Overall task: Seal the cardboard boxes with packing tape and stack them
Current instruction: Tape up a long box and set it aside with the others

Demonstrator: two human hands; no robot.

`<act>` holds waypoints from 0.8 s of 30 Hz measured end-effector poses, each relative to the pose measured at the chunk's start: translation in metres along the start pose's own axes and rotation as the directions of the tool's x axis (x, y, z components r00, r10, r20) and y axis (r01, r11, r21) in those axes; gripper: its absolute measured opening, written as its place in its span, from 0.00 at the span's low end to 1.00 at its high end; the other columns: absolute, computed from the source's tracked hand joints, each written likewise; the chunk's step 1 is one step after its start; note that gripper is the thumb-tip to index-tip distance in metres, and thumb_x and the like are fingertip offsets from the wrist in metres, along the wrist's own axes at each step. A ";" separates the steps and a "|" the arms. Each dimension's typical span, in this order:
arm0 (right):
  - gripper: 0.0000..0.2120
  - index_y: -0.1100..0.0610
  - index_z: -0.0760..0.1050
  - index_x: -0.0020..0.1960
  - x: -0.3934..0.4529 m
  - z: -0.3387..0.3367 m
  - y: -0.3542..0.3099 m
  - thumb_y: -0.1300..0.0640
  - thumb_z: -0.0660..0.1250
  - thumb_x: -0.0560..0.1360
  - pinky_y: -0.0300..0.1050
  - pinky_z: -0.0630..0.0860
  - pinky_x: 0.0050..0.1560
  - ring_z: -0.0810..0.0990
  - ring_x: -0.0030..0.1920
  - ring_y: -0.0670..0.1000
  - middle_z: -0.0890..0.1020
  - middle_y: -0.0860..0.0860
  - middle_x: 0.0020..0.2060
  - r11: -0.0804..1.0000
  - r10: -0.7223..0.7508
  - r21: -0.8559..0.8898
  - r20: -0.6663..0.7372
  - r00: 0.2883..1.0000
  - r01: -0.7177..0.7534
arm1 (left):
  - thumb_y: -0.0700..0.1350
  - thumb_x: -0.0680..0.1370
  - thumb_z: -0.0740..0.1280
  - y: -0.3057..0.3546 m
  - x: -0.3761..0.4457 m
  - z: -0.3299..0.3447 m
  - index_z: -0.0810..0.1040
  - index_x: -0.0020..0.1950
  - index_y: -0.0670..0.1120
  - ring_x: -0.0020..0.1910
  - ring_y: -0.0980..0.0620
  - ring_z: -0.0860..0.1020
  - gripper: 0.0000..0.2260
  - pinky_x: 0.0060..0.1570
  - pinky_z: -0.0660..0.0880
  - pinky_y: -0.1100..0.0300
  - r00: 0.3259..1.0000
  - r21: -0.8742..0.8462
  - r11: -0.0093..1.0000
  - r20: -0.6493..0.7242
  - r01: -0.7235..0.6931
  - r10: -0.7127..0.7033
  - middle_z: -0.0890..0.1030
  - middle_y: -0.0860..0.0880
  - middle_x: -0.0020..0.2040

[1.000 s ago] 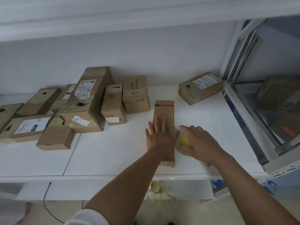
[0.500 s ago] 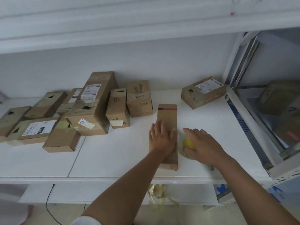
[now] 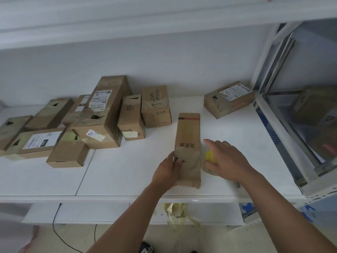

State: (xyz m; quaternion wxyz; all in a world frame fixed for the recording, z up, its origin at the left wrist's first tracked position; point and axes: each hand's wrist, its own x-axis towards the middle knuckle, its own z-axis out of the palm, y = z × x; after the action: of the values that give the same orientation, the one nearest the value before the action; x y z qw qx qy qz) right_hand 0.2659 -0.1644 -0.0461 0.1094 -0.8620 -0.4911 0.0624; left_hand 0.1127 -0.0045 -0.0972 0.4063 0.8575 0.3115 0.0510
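Note:
A long narrow cardboard box (image 3: 188, 139) lies lengthwise on the white shelf (image 3: 127, 172), with a red and black stripe at its far end and tape over its near end. My left hand (image 3: 168, 170) grips the box's left side near the front, thumb on top. My right hand (image 3: 228, 161) rests over a roll of packing tape (image 3: 209, 157) with a yellow core, right beside the box. Most of the roll is hidden under the hand.
Several taped cardboard boxes (image 3: 102, 114) are piled at the back left of the shelf. One labelled box (image 3: 228, 99) sits at the back right. A metal rack (image 3: 284, 128) holding more boxes stands to the right. A cable (image 3: 56, 232) runs on the floor below.
My left hand slid off the top of the long box to its left side and now grips it. My right hand stayed on the tape roll.

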 end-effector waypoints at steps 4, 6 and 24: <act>0.31 0.50 0.55 0.77 -0.001 0.000 0.002 0.44 0.61 0.77 0.44 0.66 0.49 0.71 0.58 0.53 0.74 0.50 0.60 1.000 0.004 0.023 0.007 1.000 -0.004 | 0.52 0.86 0.50 -0.003 -0.002 0.000 0.73 0.66 0.54 0.50 0.48 0.80 0.15 0.48 0.78 0.55 0.999 -0.082 0.996 -0.020 0.030 -0.032 0.81 0.50 0.56; 0.31 0.49 0.56 0.76 -0.001 -0.001 0.003 0.44 0.61 0.77 0.45 0.68 0.50 0.71 0.58 0.53 0.74 0.50 0.59 0.999 0.011 0.037 0.003 1.000 -0.011 | 0.51 0.86 0.50 -0.002 -0.002 0.000 0.75 0.64 0.54 0.52 0.48 0.79 0.15 0.50 0.77 0.54 0.998 -0.108 0.993 -0.035 0.047 -0.051 0.81 0.51 0.56; 0.46 0.37 0.53 0.73 -0.009 0.021 0.012 0.49 0.80 0.66 0.39 0.70 0.54 0.70 0.61 0.46 0.66 0.44 0.62 0.724 0.152 0.682 -0.009 0.988 -0.105 | 0.48 0.87 0.49 -0.015 -0.002 -0.016 0.52 0.77 0.69 0.48 0.41 0.81 0.22 0.47 0.80 0.51 0.999 -0.123 0.992 0.035 0.027 -0.023 0.80 0.48 0.56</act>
State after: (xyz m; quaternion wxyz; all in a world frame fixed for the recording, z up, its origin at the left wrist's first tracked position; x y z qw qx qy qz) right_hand 0.2665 -0.1755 -0.0688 0.4274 -0.7960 -0.3696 0.2172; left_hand 0.0983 0.0121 -0.0970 0.4641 0.8277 0.3115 0.0507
